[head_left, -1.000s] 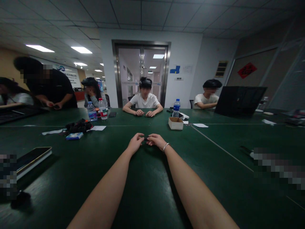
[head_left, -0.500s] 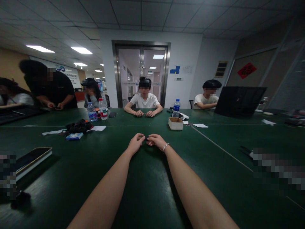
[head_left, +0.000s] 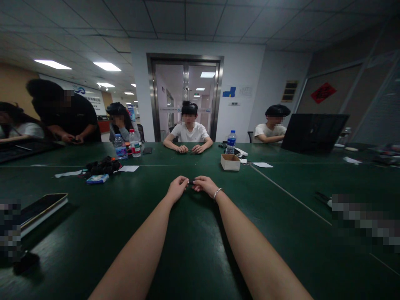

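Observation:
Both arms reach forward over the dark green table, and the hands meet near its middle. A small black object sits between my fingertips, too small and too covered to name its kind. My left hand pinches its left end with thumb and forefinger. From the other side my right hand, with a silver bangle at the wrist, grips the object with bent fingers. Part of it is hidden by the right fingers.
Ahead stands an open small cardboard box beside a water bottle. Left are a black tangled pile, a blue-white packet, bottles and a phone. Several people sit or stand around the table; a laptop is at right.
The left fingertips have shifted slightly on the small black object, closing into a tighter pinch. My right hand and both arms stay almost in place.

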Demonstrator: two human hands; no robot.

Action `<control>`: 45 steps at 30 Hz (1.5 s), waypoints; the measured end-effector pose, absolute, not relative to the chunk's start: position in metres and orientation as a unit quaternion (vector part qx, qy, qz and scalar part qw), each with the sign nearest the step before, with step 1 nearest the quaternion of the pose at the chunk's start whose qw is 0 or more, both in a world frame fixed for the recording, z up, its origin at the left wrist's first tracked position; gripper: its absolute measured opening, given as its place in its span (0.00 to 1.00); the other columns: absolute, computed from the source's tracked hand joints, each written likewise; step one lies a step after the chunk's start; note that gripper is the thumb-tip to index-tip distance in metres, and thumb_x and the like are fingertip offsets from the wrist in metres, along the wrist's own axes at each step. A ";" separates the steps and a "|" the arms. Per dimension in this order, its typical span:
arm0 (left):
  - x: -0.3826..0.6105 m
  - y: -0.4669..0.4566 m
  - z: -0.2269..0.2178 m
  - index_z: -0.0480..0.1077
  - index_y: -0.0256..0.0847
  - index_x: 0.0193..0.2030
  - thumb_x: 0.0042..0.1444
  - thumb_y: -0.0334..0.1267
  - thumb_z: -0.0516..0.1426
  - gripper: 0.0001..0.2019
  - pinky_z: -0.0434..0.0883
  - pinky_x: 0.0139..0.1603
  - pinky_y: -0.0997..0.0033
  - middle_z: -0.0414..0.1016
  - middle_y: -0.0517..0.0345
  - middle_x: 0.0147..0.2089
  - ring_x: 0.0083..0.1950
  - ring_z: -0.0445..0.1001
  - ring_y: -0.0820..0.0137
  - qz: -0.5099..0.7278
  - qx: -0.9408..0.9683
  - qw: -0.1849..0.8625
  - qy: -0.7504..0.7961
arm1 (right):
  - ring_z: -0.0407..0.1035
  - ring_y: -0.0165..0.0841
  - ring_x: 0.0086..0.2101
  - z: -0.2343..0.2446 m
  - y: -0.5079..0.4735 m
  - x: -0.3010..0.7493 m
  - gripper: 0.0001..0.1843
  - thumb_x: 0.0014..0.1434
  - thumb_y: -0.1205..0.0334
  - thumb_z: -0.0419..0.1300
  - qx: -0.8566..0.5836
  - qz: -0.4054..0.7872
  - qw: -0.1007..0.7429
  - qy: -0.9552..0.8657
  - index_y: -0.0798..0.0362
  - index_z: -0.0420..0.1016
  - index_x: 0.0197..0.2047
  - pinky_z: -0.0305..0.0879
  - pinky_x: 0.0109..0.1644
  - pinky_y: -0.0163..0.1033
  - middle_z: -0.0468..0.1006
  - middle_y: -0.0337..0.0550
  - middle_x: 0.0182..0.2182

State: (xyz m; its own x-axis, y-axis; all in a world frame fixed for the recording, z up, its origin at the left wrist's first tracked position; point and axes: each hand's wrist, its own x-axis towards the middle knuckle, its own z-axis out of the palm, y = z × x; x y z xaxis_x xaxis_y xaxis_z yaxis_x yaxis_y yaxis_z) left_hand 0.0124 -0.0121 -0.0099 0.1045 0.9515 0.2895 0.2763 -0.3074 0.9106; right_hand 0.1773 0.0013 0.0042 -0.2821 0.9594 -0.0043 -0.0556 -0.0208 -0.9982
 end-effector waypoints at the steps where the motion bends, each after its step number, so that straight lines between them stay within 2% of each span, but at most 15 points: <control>1: 0.012 -0.013 -0.009 0.68 0.38 0.35 0.51 0.48 0.52 0.15 0.65 0.28 0.75 0.71 0.57 0.30 0.28 0.68 0.73 0.474 0.653 0.351 0.475 | 0.68 0.24 0.17 0.004 0.001 0.177 0.05 0.51 0.74 0.59 -0.413 0.584 0.435 -0.548 0.61 0.67 0.33 0.65 0.20 0.24 0.75 0.43 0.18; 4: 0.013 -0.014 -0.007 0.68 0.37 0.33 0.52 0.50 0.52 0.16 0.64 0.28 0.75 0.71 0.57 0.27 0.27 0.68 0.73 0.467 0.650 0.344 0.492 | 0.68 0.25 0.17 0.004 0.001 0.177 0.06 0.51 0.75 0.59 -0.413 0.583 0.437 -0.547 0.61 0.66 0.34 0.65 0.20 0.25 0.75 0.43 0.19; 7: 0.014 -0.015 -0.006 0.69 0.38 0.35 0.51 0.50 0.52 0.16 0.65 0.29 0.75 0.72 0.56 0.30 0.28 0.69 0.72 0.468 0.646 0.351 0.490 | 0.68 0.24 0.17 0.005 0.001 0.177 0.05 0.52 0.75 0.57 -0.411 0.583 0.438 -0.547 0.61 0.66 0.34 0.65 0.19 0.25 0.75 0.43 0.19; 11: 0.013 -0.015 -0.008 0.69 0.39 0.38 0.48 0.44 0.56 0.13 0.66 0.31 0.75 0.73 0.54 0.36 0.31 0.70 0.72 0.486 0.651 0.338 0.474 | 0.68 0.24 0.17 0.004 0.001 0.177 0.05 0.53 0.75 0.57 -0.408 0.584 0.438 -0.549 0.61 0.66 0.34 0.65 0.19 0.24 0.75 0.44 0.19; 14: 0.013 -0.013 -0.010 0.70 0.39 0.38 0.47 0.42 0.57 0.13 0.67 0.32 0.74 0.73 0.54 0.36 0.31 0.70 0.72 0.486 0.657 0.326 0.475 | 0.68 0.24 0.17 0.003 0.002 0.177 0.04 0.53 0.75 0.57 -0.407 0.584 0.439 -0.549 0.61 0.66 0.34 0.65 0.19 0.24 0.75 0.44 0.19; 27: 0.015 -0.017 -0.003 0.69 0.37 0.31 0.49 0.52 0.53 0.18 0.66 0.30 0.73 0.73 0.55 0.28 0.28 0.70 0.71 0.461 0.644 0.347 0.502 | 0.68 0.24 0.17 0.002 0.003 0.178 0.05 0.53 0.74 0.57 -0.417 0.582 0.435 -0.546 0.60 0.65 0.34 0.65 0.19 0.24 0.75 0.43 0.18; 34: 0.015 -0.018 -0.004 0.68 0.40 0.42 0.48 0.45 0.57 0.16 0.67 0.27 0.76 0.71 0.52 0.41 0.35 0.71 0.70 0.497 0.644 0.360 0.456 | 0.68 0.25 0.17 0.002 0.004 0.178 0.05 0.53 0.74 0.58 -0.414 0.582 0.440 -0.544 0.61 0.66 0.34 0.65 0.19 0.24 0.75 0.44 0.19; 41: 0.015 -0.017 -0.003 0.69 0.36 0.36 0.49 0.46 0.56 0.14 0.66 0.27 0.76 0.71 0.54 0.31 0.32 0.71 0.70 0.488 0.627 0.377 0.477 | 0.68 0.25 0.17 0.002 0.003 0.178 0.05 0.52 0.74 0.58 -0.414 0.583 0.441 -0.542 0.60 0.66 0.34 0.65 0.20 0.25 0.75 0.44 0.19; 45: 0.015 -0.016 -0.003 0.69 0.36 0.36 0.50 0.48 0.54 0.16 0.66 0.29 0.75 0.72 0.53 0.31 0.32 0.71 0.71 0.477 0.625 0.396 0.474 | 0.68 0.25 0.17 0.001 0.004 0.178 0.05 0.52 0.74 0.59 -0.414 0.582 0.443 -0.542 0.60 0.66 0.34 0.65 0.19 0.25 0.75 0.43 0.19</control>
State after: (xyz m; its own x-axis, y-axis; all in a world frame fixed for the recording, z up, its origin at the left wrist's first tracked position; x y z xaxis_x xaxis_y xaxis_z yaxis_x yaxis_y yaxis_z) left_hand 0.0154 -0.0164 -0.0033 0.0958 0.9706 0.2207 0.2151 -0.2367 0.9475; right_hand 0.1780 0.0038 0.0011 -0.2644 0.9644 -0.0017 -0.0676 -0.0203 -0.9975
